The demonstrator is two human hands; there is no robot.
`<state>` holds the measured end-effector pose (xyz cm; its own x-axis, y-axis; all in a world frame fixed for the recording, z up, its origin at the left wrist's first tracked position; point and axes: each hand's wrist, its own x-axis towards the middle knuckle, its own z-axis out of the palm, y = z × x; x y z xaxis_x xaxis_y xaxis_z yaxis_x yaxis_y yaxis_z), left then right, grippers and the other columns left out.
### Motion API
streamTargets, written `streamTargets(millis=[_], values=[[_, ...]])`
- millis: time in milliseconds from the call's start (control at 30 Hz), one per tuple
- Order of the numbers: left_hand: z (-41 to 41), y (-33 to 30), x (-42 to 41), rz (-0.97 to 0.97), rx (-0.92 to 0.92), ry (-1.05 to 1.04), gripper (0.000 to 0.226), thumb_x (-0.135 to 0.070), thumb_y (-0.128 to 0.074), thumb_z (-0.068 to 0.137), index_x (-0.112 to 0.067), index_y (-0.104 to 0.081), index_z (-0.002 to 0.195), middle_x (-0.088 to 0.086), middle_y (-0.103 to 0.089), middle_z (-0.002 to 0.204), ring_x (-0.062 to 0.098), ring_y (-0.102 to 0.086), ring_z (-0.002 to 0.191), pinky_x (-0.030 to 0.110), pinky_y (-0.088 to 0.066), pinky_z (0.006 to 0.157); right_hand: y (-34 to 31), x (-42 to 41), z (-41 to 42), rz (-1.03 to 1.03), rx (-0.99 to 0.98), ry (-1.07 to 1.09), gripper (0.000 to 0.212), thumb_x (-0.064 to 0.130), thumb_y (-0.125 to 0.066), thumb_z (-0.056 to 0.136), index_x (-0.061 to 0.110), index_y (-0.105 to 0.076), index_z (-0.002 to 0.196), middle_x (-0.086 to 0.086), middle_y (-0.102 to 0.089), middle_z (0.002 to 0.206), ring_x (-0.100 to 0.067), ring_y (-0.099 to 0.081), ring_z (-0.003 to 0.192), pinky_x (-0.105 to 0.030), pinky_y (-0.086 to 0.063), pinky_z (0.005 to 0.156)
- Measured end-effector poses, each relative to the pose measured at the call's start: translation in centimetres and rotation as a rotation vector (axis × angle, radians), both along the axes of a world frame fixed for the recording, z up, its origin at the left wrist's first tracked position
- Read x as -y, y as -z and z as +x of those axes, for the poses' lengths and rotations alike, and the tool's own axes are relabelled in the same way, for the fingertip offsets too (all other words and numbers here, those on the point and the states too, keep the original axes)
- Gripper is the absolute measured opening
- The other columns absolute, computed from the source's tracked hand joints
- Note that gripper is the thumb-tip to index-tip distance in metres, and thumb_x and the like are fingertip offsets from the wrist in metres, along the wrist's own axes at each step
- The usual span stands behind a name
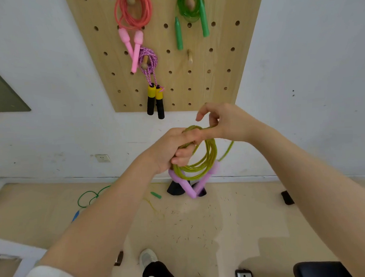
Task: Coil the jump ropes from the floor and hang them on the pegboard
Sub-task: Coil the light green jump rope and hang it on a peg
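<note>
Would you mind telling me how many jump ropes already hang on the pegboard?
3: a pink rope upper left, a green rope upper right, and a purple rope below the pink one. The board's top is cropped, so more may hang higher.

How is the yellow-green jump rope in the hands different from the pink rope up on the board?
The yellow-green rope is held in the left hand, while the right hand pinches its top strand; the pink rope hangs from a peg on the pegboard. The yellow-green rope's handles are purple; the pink rope's are pink. Both are coiled in loops, handles hanging down.
</note>
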<state>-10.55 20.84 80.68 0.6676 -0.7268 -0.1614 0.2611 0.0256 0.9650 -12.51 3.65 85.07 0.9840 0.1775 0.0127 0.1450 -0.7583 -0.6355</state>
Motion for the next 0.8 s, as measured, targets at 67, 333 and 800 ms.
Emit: streamTargets(millis=[67,333,800], values=[[0.2,-0.1,-0.2,-0.088,-0.035,0.031,0.036,-0.033,-0.075,0.07,-0.01,-0.047,0.068,-0.009,-0.031,0.034,0.003,-0.024,0.024,0.01,-0.025,0.031,0.5,-0.1,0.0,0.125,-0.003,-0.03,0.035,0.042,-0.069,0.076,0.028,-0.062,0.107,0.005,-0.057,0.087,-0.004,-0.054,0.078,-0.023,-0.042,0.079],[0.7,0.5,-0.1,-0.769,-0.342,-0.448,0.029,-0.034,-0.046,0.092,-0.016,-0.047,0.069,-0.008,-0.033,0.032,0.001,-0.031,0.025,0.013,-0.03,0.033,5.3,-1.0,0.0,0.467,-0.249,0.18,0.029,0.029,-0.037,0.099,0.018,-0.062,0.087,0.006,-0.055,0.066,-0.012,-0.037,0.049,-0.025,-0.032,0.049],[1.7,2.1,0.5,0.084,0.215,-0.815,0.032,-0.019,-0.054,0.092,-0.014,-0.044,0.062,-0.007,-0.044,0.044,0.009,-0.037,0.04,0.022,-0.034,0.043,4.7,-2.2,-0.6,-0.285,-0.434,-0.129,0.028,0.024,-0.054,0.09,0.008,-0.052,0.113,-0.005,-0.061,0.088,-0.015,-0.054,0.066,-0.026,-0.047,0.062]])
